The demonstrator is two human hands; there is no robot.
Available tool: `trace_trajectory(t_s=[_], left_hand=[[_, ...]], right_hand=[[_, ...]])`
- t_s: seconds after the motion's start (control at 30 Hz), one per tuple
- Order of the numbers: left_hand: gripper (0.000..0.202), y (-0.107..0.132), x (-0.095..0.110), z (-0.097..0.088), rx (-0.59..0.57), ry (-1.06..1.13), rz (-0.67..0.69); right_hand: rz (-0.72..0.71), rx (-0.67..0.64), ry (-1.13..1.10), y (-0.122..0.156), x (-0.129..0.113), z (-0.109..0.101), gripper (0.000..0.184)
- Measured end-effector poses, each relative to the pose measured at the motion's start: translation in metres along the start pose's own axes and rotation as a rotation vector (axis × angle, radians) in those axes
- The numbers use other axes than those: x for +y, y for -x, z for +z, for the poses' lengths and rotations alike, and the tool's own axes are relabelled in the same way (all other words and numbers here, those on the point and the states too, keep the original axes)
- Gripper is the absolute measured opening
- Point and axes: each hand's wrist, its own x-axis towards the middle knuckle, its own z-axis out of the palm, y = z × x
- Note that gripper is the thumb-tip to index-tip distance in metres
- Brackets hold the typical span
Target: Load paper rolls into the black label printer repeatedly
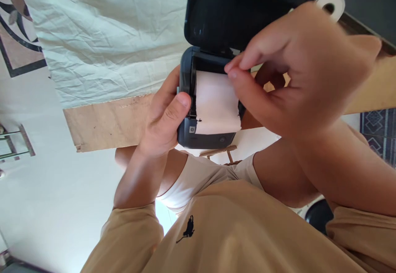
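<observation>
A small dark label printer [202, 139] is held up in front of me with its lid [229, 13] swung open. A strip of white paper [216, 104] runs out of the roll bay and over the front of the body. My left hand [165, 116] is wrapped round the printer's left side, thumb resting on its edge. My right hand [287, 71] hovers over the bay, thumb and forefinger pinched together at the top right edge of the paper.
A wooden table edge [108, 120] covered by a creased white cloth [108, 38] lies behind the printer. A white paper roll [331, 3] sits at the top right. My tan shirt [247, 231] and bare knees fill the lower frame.
</observation>
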Motion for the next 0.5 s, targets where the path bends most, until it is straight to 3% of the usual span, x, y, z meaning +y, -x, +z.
trace_trajectory(t_s=[0.1,0.23,0.4,0.5], left_hand=[[0.074,0.011,-0.004,0.0,0.003,-0.011,-0.001],[0.069,0.027,-0.004,-0.006,-0.007,-0.044,0.006],[0.063,0.037,0.011,-0.023,-0.222,-0.232,-0.057],[0.06,0.037,0.013,-0.024,-0.209,-0.215,-0.078]], right_hand=[[-0.089,0.07,0.224,0.003,-0.003,-0.006,0.034],[-0.21,-0.015,0.348,0.005,-0.006,-0.014,0.025],[-0.207,-0.119,0.202,0.004,-0.008,-0.014,0.032],[-0.099,-0.135,0.029,0.005,-0.009,-0.021,0.037]])
